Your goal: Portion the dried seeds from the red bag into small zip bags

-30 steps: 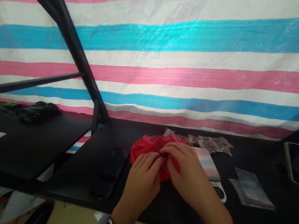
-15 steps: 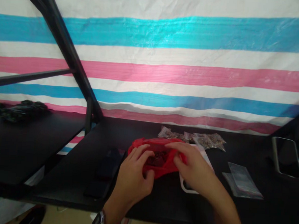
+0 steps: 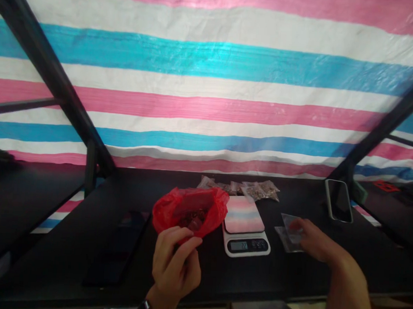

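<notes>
Red plastic marks the centre of the head view: a thin bag [image 3: 189, 210] sits on the black table [image 3: 81, 258], its mouth spread wide so the dark brownish contents inside show. The left hand [image 3: 175, 260] is closed on the bag's near edge at six o'clock of it, fingers pinching the film, which looks like what keeps the mouth up and open toward the person. At three o'clock of the bag, just beside it, stands a small scale [image 3: 246, 227] with a pastel-striped pan and a lit display whose digits are too small to read; the pan carries nothing. Further toward three o'clock, the right hand [image 3: 309, 237] rests on a stack of clear pouches [image 3: 289, 232], fingertips touching the top one, though whether it grips it I cannot tell. At twelve o'clock of the scale, filled pouches [image 3: 249, 190] lie in a row along the table's far edge, apart from the unfilled ones. A phone [image 3: 338, 207] lies flat at two o'clock, near the frame post. A striped tarp [image 3: 211, 80] hangs behind.
</notes>
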The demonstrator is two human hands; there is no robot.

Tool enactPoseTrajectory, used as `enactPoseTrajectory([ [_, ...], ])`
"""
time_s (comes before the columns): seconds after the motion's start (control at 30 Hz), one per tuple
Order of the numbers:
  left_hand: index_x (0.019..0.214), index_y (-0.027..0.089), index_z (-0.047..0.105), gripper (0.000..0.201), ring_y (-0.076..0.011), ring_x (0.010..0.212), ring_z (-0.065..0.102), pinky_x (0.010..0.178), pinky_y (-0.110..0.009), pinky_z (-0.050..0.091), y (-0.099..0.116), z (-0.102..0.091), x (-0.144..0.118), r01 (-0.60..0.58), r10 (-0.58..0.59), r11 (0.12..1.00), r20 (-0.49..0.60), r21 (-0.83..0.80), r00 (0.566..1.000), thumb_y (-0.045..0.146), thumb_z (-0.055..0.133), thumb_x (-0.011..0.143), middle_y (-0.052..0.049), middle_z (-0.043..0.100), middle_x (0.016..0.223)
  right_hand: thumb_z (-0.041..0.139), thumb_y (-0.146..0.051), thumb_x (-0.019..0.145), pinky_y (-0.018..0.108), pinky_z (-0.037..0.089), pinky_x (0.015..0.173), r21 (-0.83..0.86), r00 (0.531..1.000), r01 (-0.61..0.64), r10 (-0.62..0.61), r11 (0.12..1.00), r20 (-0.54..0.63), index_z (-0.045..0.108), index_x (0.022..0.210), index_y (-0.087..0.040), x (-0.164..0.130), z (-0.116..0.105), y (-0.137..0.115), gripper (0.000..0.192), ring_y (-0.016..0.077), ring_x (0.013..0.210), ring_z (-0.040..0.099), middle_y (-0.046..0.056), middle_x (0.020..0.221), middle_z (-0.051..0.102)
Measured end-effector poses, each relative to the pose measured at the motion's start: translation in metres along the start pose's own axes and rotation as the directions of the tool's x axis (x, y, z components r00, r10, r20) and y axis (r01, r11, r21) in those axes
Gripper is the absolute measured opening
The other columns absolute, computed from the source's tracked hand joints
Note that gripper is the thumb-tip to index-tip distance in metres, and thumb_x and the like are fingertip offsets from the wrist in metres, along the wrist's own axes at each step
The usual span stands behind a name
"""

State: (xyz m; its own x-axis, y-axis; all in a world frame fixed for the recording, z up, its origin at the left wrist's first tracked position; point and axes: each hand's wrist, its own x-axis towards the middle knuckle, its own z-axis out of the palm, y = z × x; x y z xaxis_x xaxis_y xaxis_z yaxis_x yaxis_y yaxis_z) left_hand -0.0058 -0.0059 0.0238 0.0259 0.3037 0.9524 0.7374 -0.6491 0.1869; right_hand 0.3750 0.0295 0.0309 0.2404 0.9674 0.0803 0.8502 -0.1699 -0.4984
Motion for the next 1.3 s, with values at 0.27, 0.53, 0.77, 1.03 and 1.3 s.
enactPoseTrajectory([
  [0.27,0.108,0.024,0.069,0.036,-0.0182,0.085,0.070,0.078,-0.031,0.063,0.028,0.019,-0.023,0.011,-0.007,0.996,0.042,-0.092,0.999,-0.004,0.060,0.086,-0.006,0.069,0.094,0.065,-0.029,0.072,0.033,0.055,0.069,0.239,1.000,0.023,-0.024,0.971,0.004,0.069,0.080,-0.026,-0.002,-0.028,-0.043,0.010,0.0257,0.074,0.074,0.005,0.077,0.077],
  [0.53,0.161,0.020,0.041,0.076,-0.0371,0.140,0.060,0.108,-0.053,0.061,0.061,0.045,-0.044,0.324,-0.304,0.935,0.148,-0.142,0.941,0.044,0.072,0.096,-0.023,0.058,0.148,0.054,-0.011,0.083,0.023,0.043,0.058,0.439,0.776,0.380,-0.539,0.814,0.328,0.059,0.078,-0.026,-0.077,-0.004,-0.183,0.017,0.0144,0.065,0.056,-0.004,0.077,0.067],
  [0.77,0.134,0.024,0.060,0.037,-0.0270,0.103,0.076,0.094,-0.044,0.064,0.035,0.039,-0.031,0.314,-0.298,0.920,0.100,-0.236,0.949,0.035,0.067,0.100,-0.011,0.078,0.110,0.054,-0.005,0.080,0.025,0.038,0.058,0.351,0.784,0.421,-0.530,0.837,0.323,0.054,0.079,-0.025,-0.070,0.018,-0.194,0.020,0.0144,0.067,0.054,-0.003,0.077,0.065],
  [1.03,0.130,0.020,0.060,0.044,-0.0227,0.092,0.078,0.086,-0.037,0.064,0.015,0.025,-0.010,0.225,-0.177,0.920,0.172,-0.322,0.969,0.049,0.072,0.099,-0.008,0.080,0.103,0.055,-0.004,0.084,0.023,0.042,0.059,0.325,0.794,0.415,-0.513,0.850,0.327,0.056,0.078,-0.024,-0.070,0.007,-0.207,0.021,0.0130,0.066,0.057,-0.003,0.076,0.067],
  [1.3,0.113,0.024,0.067,0.024,-0.0169,0.080,0.073,0.072,-0.026,0.061,0.007,-0.004,-0.001,0.390,-0.432,0.838,-0.025,-0.382,0.902,0.046,0.066,0.104,-0.003,0.074,0.089,0.055,-0.036,0.106,0.027,0.053,0.075,0.604,0.860,0.413,-0.509,0.681,-0.014,0.072,0.097,-0.024,-0.050,0.035,-0.229,0.022,0.0176,0.082,0.069,0.002,0.092,0.076],
])
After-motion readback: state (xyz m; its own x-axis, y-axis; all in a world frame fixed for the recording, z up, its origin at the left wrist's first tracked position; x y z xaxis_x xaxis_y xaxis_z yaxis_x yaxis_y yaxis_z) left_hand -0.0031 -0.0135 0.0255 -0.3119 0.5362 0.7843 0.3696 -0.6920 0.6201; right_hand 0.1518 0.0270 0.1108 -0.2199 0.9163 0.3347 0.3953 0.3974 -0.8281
